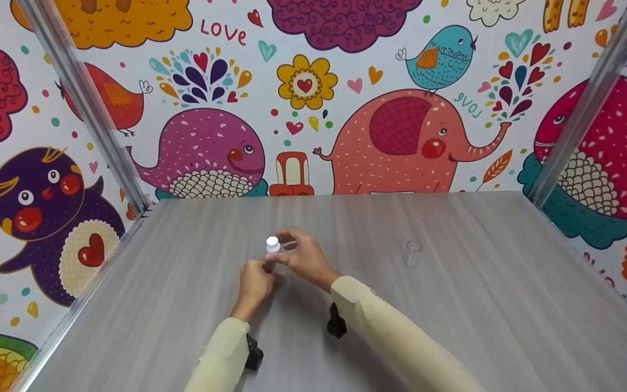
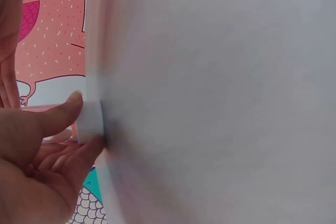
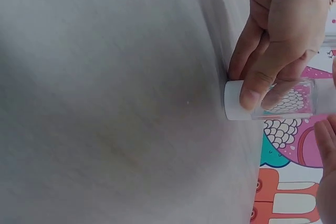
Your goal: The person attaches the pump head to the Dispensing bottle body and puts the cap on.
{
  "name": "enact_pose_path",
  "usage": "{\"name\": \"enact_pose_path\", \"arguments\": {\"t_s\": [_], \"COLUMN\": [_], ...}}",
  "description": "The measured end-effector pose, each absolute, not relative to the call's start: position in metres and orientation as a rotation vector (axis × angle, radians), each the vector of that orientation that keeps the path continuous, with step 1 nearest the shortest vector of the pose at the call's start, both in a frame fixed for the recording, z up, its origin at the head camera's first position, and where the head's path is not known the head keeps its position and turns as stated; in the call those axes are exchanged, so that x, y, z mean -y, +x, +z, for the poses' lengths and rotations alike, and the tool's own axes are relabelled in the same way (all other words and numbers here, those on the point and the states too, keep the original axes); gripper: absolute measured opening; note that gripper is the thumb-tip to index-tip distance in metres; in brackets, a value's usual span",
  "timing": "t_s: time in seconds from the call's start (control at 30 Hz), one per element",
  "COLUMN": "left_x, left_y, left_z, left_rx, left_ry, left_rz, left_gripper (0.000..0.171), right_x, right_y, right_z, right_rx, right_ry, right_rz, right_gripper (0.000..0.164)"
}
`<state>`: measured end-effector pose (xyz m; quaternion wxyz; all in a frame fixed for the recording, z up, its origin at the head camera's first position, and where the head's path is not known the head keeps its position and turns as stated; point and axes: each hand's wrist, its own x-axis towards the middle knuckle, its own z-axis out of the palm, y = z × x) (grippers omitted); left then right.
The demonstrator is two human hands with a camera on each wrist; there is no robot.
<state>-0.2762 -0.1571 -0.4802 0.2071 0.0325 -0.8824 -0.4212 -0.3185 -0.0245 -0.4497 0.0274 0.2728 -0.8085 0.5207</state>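
Note:
A small clear bottle (image 3: 283, 100) with a white base and a white top (image 1: 273, 244) stands upright on the table. My left hand (image 1: 256, 283) pinches its white base, thumb on one side and fingers on the other, down at the tabletop; this left hand (image 2: 42, 161) shows the grip closely in the left wrist view. My right hand (image 1: 308, 258) is at the bottle's upper part, thumb and fingers spread to either side of the white top. In the right wrist view, part of the right hand (image 3: 328, 166) shows at the edge, with a slight gap beside the bottle.
A small transparent cylinder (image 1: 412, 255) stands on the grey wood-grain table (image 1: 471, 305), right of the hands. Behind the table is a wall with cartoon animals (image 1: 400, 141). Metal posts (image 1: 90, 109) rise at the two far corners.

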Motion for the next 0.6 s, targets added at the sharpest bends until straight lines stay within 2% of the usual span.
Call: {"name": "enact_pose_path", "arguments": {"t_s": [0.1,0.33,0.6], "left_x": [0.1568,0.1563,0.1568], "left_y": [-0.2765,-0.2761,-0.2754], "left_z": [-0.4802,-0.4792,-0.4786], "left_rx": [2.447,2.453,2.455], "left_ry": [0.085,0.073,0.071], "left_rz": [-1.183,-1.18,-1.187], "left_gripper": [0.031,0.018,0.013], "right_x": [0.0216,0.0195,0.0228], "right_y": [-0.3204,-0.3228,-0.3215], "right_z": [-0.451,-0.4514,-0.4548], "right_rx": [2.503,2.542,2.529], "right_ry": [0.861,0.914,0.83], "right_rz": [1.622,1.686,1.825], "right_gripper": [0.051,0.049,0.041]}}
